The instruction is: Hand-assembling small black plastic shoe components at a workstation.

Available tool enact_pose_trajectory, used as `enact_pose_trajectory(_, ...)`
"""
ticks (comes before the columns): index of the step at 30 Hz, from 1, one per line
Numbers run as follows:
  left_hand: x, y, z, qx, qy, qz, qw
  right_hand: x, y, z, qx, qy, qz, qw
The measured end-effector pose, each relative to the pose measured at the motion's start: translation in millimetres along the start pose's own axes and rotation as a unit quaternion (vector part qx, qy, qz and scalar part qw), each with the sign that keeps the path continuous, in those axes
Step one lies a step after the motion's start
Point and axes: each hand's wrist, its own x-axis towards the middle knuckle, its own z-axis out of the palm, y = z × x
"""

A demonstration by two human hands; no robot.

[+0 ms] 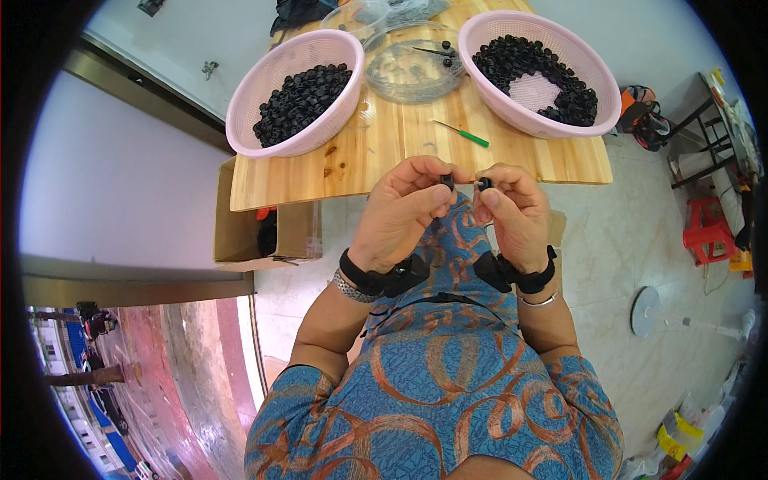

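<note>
My left hand (pixel 418 192) pinches a small black plastic part (pixel 447 182) between thumb and fingers. A second small black part (pixel 484 184), with a pale tip toward the left, is pinched in my right hand (pixel 512 202). The two parts face each other a short gap apart, just off the table's near edge. Beyond my hands a green-handled screwdriver (pixel 474 138) lies on the wooden table (pixel 400 152). Pink baskets full of small black parts stand at the left (pixel 240 120) and right (pixel 612 96).
A clear round tray (pixel 400 92) with a few black pieces and a dark pointed tool sits between the baskets. Below the table's left side stands a cardboard box (pixel 232 216). A red stool (pixel 707 232) and a fan-like white disc (pixel 645 312) are at the right.
</note>
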Motion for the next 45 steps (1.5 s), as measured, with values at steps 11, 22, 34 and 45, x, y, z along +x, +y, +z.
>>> enact_pose_trajectory(11, -8, 2, 0, 0.012, 0.034, 0.027, 0.999, 5, -12, 24, -0.259, -0.01, -0.132, 0.957)
enact_pose_trajectory(22, -7, -3, -5, -0.032, 0.055, 0.009, 0.998, 6, -17, 37, -0.417, 0.006, -0.237, 0.877)
enact_pose_trajectory(34, -11, 0, 1, 0.095, 0.05, 0.048, 0.993, 5, -23, 35, -0.486, -0.002, -0.237, 0.841)
enact_pose_trajectory(45, -11, -5, 12, 0.186, 0.079, 0.084, 0.976, 0, -28, 35, -0.552, -0.001, -0.263, 0.792)
